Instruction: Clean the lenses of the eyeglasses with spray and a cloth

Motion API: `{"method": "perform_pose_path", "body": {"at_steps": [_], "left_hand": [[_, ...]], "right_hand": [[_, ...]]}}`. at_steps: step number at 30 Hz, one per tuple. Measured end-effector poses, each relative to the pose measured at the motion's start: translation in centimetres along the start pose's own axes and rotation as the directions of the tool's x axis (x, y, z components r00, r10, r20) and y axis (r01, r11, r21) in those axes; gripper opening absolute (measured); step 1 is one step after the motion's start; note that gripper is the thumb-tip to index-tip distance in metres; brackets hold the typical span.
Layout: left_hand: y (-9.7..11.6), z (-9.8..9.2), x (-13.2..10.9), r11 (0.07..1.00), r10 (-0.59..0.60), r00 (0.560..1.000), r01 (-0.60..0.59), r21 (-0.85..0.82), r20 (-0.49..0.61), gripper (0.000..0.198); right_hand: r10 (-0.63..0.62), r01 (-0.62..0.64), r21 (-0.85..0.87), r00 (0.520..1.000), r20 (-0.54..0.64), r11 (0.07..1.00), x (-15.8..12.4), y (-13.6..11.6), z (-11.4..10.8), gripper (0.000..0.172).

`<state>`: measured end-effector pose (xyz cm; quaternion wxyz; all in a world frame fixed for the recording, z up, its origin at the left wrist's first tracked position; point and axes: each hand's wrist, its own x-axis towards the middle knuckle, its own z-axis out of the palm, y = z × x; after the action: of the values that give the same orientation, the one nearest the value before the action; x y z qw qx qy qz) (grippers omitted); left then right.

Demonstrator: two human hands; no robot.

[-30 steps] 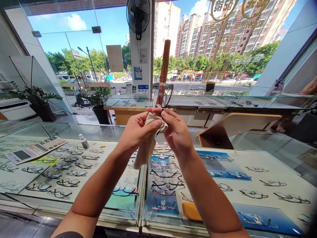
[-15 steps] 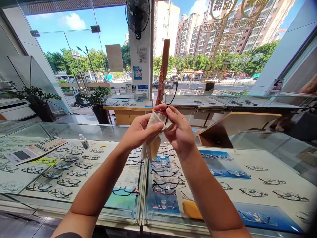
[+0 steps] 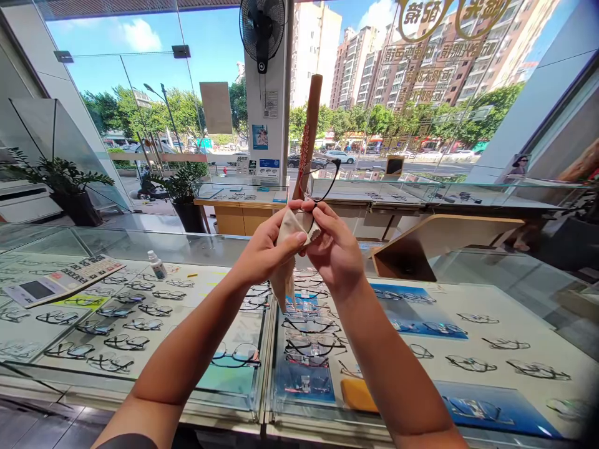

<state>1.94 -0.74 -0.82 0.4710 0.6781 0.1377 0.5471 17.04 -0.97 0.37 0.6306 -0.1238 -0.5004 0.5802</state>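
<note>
Above the glass display counter, both my hands meet around a pair of eyeglasses (image 3: 333, 182). A dark temple arm sticks up beyond my fingers, and most of the frame is hidden. My left hand (image 3: 274, 244) is closed on a beige cleaning cloth (image 3: 284, 274), its thumb pressing the folded cloth over the part I cannot see. The cloth's loose end hangs below. Pinched fingers of my right hand (image 3: 336, 240) hold the eyeglasses on the other side, close against the cloth's zigzag edge.
Rows of eyeglasses (image 3: 311, 346) lie inside the glass counter. On its top are a calculator (image 3: 65, 280), a small white bottle (image 3: 156, 265) and a wooden stand (image 3: 449, 234). An orange case (image 3: 359, 395) sits near the front. A wall fan (image 3: 262, 31) hangs ahead.
The temple arm of the eyeglasses has tilted slightly to the right. The cloth has shifted, its hanging end now narrower and more pointed. Both hands stay together in nearly the same place.
</note>
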Motion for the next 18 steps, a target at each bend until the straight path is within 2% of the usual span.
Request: {"method": "perform_pose_path", "body": {"at_steps": [7,11,15,18], "left_hand": [[-0.5,0.8,0.5,0.993,0.114,0.974,-0.111,0.025,-0.196,0.042],[-0.5,0.9,0.8,0.988,0.143,0.969,-0.15,-0.019,-0.202,0.042],[-0.9,0.5,0.6,0.983,0.177,0.954,-0.161,0.083,-0.242,0.044],[-0.5,0.1,0.4,0.978,0.152,0.965,-0.116,0.171,-0.215,0.049]], "right_hand": [[-0.047,0.046,0.024,0.998,0.048,0.999,0.0,0.3,0.9,0.011],[-0.059,0.059,0.006,0.996,0.062,0.998,-0.3,0.3,1.6,0.011],[-0.046,0.047,-0.008,0.996,0.07,0.999,-0.3,0.4,1.5,0.018],[-0.048,0.05,-0.017,0.996,0.076,0.999,-0.2,0.2,1.0,0.016]]}}
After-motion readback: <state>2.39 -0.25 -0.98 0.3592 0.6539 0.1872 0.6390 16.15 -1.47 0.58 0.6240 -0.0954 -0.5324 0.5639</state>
